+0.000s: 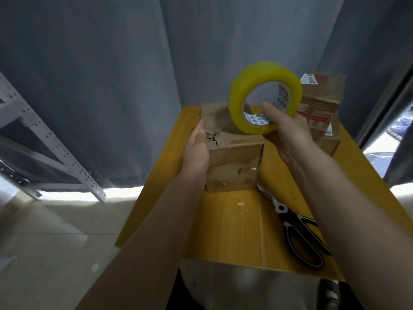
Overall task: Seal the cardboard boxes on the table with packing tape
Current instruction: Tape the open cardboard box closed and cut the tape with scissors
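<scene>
Counter: a yellow wood-grain counter [234,231] is seen from above, bearing the boxes and a pair of black-handled scissors [300,233] near its right edge.
Room: grey curtains [100,86] are hung behind the counter; a white perforated metal rack [51,144] is stood at the left on a pale tiled floor [55,231].
Near box: a worn cardboard box [232,162] is set at the middle of the counter, its top flaps cracked at the left edge.
Far boxes: a stack of cardboard boxes [321,108] is placed at the back right, behind the right hand.
Writing: a white label is stuck on the top far box and red print is seen on the box below it; neither can be read. Faint symbols are printed on the near box's front. A repeated logo is printed inside the tape's core, too small to read.
Tape: a yellow roll of packing tape [263,95] is held up in the air above the near box.
Left hand [197,148]: laid flat against the near box's left side, fingers straight.
Right hand [288,128]: raised, the roll gripped with the thumb passed through its core.
</scene>
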`<state>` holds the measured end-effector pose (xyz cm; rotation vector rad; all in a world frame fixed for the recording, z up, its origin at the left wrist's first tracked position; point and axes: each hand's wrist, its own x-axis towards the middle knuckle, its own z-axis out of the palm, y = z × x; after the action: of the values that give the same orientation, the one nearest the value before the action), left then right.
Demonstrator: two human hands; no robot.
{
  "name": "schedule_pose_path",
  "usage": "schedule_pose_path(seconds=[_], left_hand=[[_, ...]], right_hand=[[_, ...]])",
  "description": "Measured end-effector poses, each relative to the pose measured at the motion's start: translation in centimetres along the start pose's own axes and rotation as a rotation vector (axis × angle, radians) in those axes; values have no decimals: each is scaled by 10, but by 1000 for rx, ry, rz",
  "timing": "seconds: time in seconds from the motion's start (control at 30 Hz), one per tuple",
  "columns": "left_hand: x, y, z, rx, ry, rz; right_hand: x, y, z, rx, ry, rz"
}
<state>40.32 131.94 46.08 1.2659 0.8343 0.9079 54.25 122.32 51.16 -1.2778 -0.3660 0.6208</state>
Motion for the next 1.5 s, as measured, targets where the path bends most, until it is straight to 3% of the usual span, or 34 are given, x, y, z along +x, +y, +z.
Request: schedule_pose_path(seconds=[0.13, 0.33, 0.53, 0.87, 1.03, 1.2, 1.33, 1.5], left_hand=[[0, 0, -2, 34, -4, 12], [-1, 3, -2, 39, 11, 8], [-2, 4, -1, 49, 36, -24], [-3, 4, -1, 34, -9, -39], [-6, 3, 2, 152, -35, 32], [-7, 1, 1, 151, -30, 49], [-7, 0, 2, 136, -20, 46], [-7, 1, 1, 167, -30, 70]], right_hand=[[3, 5, 0, -85, -29, 52], [7, -21, -6, -274, -92, -141], [10, -15, -28, 69, -128, 252], [17, -14, -39, 44, -165, 293], [22, -18, -49, -10, -124, 230], [10, -3, -41, 188, -124, 313], [7, -6, -36, 156, -70, 372], [9, -23, -49, 179, -124, 356]])
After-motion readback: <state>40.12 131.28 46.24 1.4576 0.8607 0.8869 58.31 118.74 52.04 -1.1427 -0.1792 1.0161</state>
